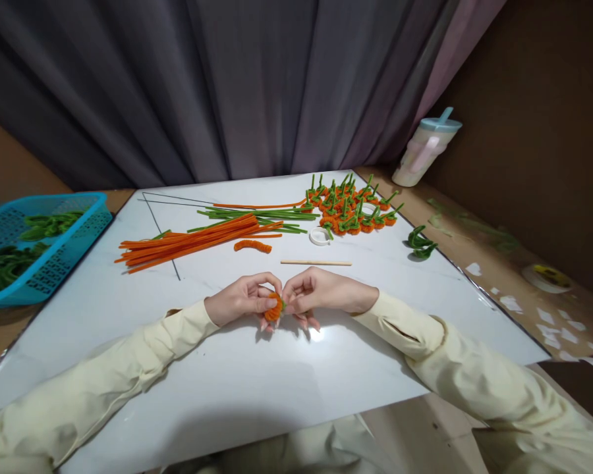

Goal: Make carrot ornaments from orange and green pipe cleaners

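Between thumb and fingers, my left hand [250, 299] grips a small round orange pipe-cleaner pumpkin [273, 307] just above the white tabletop. My right hand [319, 293] is closed in a pinch at the pumpkin's right side, where a bit of green pipe cleaner [283, 305] shows; the fingertips partly hide it. Beyond my hands lie a thin wooden stick [316, 263] and a short, curled orange pipe-cleaner piece [252, 246]. Farther back is a bundle of orange pipe cleaners [192, 243], with green pipe cleaners [261, 214] behind it.
Several finished orange pumpkins with green stems [346, 207] cluster at the back right, near a white tape ring [320, 236]. Green curled pieces [419, 243] lie right of them. A blue basket [74, 247] holds green pieces at left. A tumbler [426, 148] and paper scraps [548, 316] are at right.
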{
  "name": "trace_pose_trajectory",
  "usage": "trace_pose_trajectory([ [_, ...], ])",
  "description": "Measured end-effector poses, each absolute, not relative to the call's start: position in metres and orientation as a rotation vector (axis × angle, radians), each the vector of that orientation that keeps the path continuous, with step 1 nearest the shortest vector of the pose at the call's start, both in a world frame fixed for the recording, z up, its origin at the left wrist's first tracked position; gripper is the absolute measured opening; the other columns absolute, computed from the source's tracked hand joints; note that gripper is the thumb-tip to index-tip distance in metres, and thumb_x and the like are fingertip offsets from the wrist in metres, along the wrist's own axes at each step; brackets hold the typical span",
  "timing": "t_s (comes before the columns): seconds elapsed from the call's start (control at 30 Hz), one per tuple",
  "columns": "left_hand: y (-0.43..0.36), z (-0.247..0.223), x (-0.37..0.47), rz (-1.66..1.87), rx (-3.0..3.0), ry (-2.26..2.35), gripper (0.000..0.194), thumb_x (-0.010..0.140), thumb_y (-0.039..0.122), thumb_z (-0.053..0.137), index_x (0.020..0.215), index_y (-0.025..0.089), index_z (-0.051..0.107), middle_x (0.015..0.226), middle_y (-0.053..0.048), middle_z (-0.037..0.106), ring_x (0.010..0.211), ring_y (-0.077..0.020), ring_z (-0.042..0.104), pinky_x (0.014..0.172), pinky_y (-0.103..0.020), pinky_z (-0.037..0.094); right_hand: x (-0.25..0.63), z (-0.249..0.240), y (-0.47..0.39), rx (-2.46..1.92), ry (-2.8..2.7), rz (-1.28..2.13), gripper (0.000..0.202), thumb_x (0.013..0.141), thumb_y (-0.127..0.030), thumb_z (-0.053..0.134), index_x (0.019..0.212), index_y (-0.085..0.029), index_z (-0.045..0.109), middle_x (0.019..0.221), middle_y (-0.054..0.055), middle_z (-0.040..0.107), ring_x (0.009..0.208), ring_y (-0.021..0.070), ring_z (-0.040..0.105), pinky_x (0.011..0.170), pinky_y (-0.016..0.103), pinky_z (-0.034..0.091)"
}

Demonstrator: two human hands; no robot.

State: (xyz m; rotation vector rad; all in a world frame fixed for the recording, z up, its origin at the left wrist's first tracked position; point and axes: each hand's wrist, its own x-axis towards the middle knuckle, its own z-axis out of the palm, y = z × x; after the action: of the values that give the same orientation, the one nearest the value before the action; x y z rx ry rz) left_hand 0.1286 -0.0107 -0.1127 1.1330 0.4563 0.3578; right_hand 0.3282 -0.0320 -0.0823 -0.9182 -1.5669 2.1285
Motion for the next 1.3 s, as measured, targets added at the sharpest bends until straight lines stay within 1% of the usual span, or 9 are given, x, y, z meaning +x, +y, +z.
trace_pose_trajectory([
  [0.17, -0.013, -0.111, 0.13, 0.349, 1.179, 0.457, 0.029, 0.073, 0.029, 0.07, 0.085, 0.013, 0.05, 0.063, -0.002, 0.065, 0.053, -0.0134, 0.063, 0.049, -0.022, 0.05, 0.329, -0.087, -0.03, -0.899, -1.54, 2.218, 0.013, 0.066, -0.018, 0.065, 0.072, -0.009, 0.058, 0.046, -0.003, 0.055, 0.039, 0.0061, 0.051, 0.037, 0.015, 0.043],
  [0.4, -0.018, -0.107, 0.131, 0.341, 1.238, 0.485, 0.026, 0.07, 0.026, 0.072, 0.082, 0.012, 0.053, 0.065, -0.001, 0.065, 0.051, -0.0109, 0.061, 0.047, -0.02, 0.049, 0.326, -0.084, -0.036, -0.994, -1.657, 2.144, 0.008, 0.065, -0.016, 0.059, 0.07, -0.012, 0.055, 0.045, -0.008, 0.051, 0.036, 0.0045, 0.047, 0.041, 0.016, 0.044],
  [0.53, -0.019, -0.104, 0.132, 0.345, 1.231, 0.508, 0.027, 0.069, 0.027, 0.072, 0.082, 0.012, 0.054, 0.063, -0.001, 0.065, 0.05, -0.011, 0.061, 0.047, -0.02, 0.049, 0.328, -0.077, -0.04, -1.035, -1.827, 1.984, 0.003, 0.065, -0.014, 0.053, 0.067, -0.013, 0.054, 0.048, -0.008, 0.048, 0.038, 0.0051, 0.047, 0.04, 0.016, 0.041],
  [0.7, -0.019, -0.102, 0.135, 0.337, 1.209, 0.54, 0.03, 0.067, 0.029, 0.074, 0.08, 0.011, 0.054, 0.06, -0.001, 0.065, 0.047, -0.0107, 0.06, 0.045, -0.02, 0.048, 0.33, -0.07, -0.045, -1.092, -2.043, 1.714, 0.007, 0.066, -0.012, 0.047, 0.062, -0.013, 0.053, 0.05, -0.007, 0.046, 0.041, 0.0048, 0.044, 0.041, 0.016, 0.038],
  [1.0, -0.02, -0.106, 0.135, 0.364, 1.128, 0.606, 0.031, 0.069, 0.033, 0.072, 0.081, 0.012, 0.053, 0.057, -0.002, 0.064, 0.046, -0.0121, 0.059, 0.045, -0.021, 0.047, 0.33, -0.075, -0.049, -0.85, -2.579, 0.737, 0.016, 0.073, -0.006, 0.045, 0.061, -0.013, 0.055, 0.055, -0.002, 0.051, 0.048, 0.0055, 0.039, 0.048, 0.018, 0.032],
  [1.13, -0.02, -0.105, 0.136, 0.39, 1.013, 0.62, 0.033, 0.068, 0.033, 0.073, 0.082, 0.013, 0.051, 0.057, -0.003, 0.064, 0.043, -0.0099, 0.056, 0.048, -0.022, 0.048, 0.327, -0.08, -0.058, -0.697, -2.776, -0.084, 0.022, 0.082, -0.007, 0.037, 0.069, -0.012, 0.054, 0.059, 0.003, 0.052, 0.05, 0.0113, 0.043, 0.045, 0.024, 0.029],
  [1.2, -0.021, -0.104, 0.138, 0.43, 0.928, 0.611, 0.034, 0.067, 0.032, 0.074, 0.082, 0.013, 0.051, 0.057, -0.002, 0.063, 0.044, -0.0083, 0.054, 0.049, -0.022, 0.049, 0.324, -0.084, -0.061, -0.605, -2.744, -0.487, 0.027, 0.084, -0.005, 0.032, 0.071, -0.011, 0.055, 0.061, 0.007, 0.054, 0.05, 0.0143, 0.045, 0.041, 0.026, 0.027],
  [1.27, -0.022, -0.102, 0.139, 0.47, 0.86, 0.6, 0.034, 0.066, 0.031, 0.075, 0.083, 0.013, 0.051, 0.058, 0.0, 0.061, 0.043, -0.0062, 0.051, 0.049, -0.021, 0.049, 0.322, -0.089, -0.063, -0.522, -2.672, -0.666, 0.029, 0.083, -0.003, 0.031, 0.071, -0.009, 0.056, 0.062, 0.01, 0.057, 0.049, 0.0155, 0.046, 0.04, 0.027, 0.027],
  [1.3, -0.021, -0.102, 0.138, 0.486, 0.844, 0.599, 0.035, 0.066, 0.03, 0.075, 0.083, 0.013, 0.05, 0.06, 0.0, 0.062, 0.042, -0.0051, 0.049, 0.048, -0.021, 0.049, 0.322, -0.09, -0.062, -0.507, -2.645, -0.65, 0.03, 0.083, -0.003, 0.03, 0.071, -0.009, 0.057, 0.061, 0.01, 0.057, 0.048, 0.0154, 0.046, 0.04, 0.027, 0.027],
])
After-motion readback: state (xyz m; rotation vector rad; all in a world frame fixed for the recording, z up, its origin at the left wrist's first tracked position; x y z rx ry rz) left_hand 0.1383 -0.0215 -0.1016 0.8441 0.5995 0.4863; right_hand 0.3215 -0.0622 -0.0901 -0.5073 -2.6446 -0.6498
